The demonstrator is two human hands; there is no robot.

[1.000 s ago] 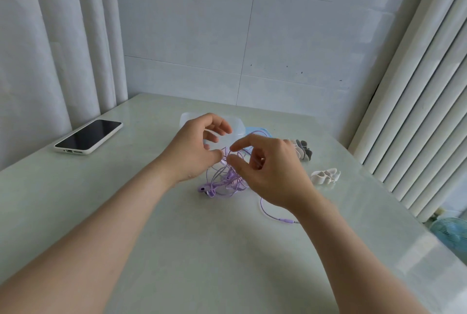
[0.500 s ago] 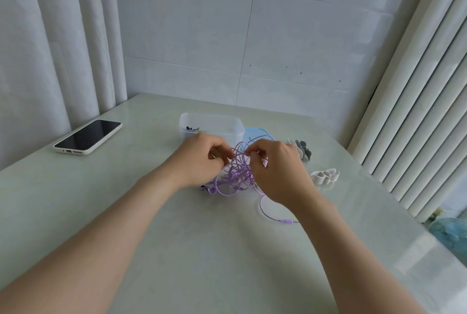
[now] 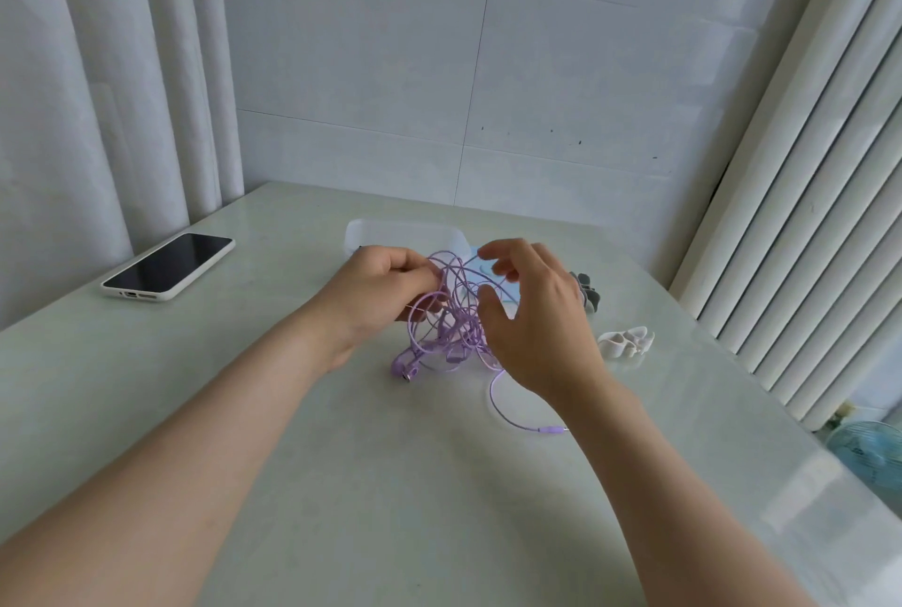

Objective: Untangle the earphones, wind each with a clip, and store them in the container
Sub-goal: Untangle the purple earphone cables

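Tangled earphones (image 3: 446,333) sit between the hands. The left hand (image 3: 385,289) holds loops in a pinching grip. The right hand (image 3: 537,318) hovers beside them, fingers spread.

No text, label, brand, number or sign can be read anywhere here.

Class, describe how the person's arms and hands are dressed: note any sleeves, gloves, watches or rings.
The left arm and right arm are bare to the frame's edge, with no sleeves in view. The left hand and right hand wear no gloves. No watch or bracelet shows at either wrist, and no ring is visible.
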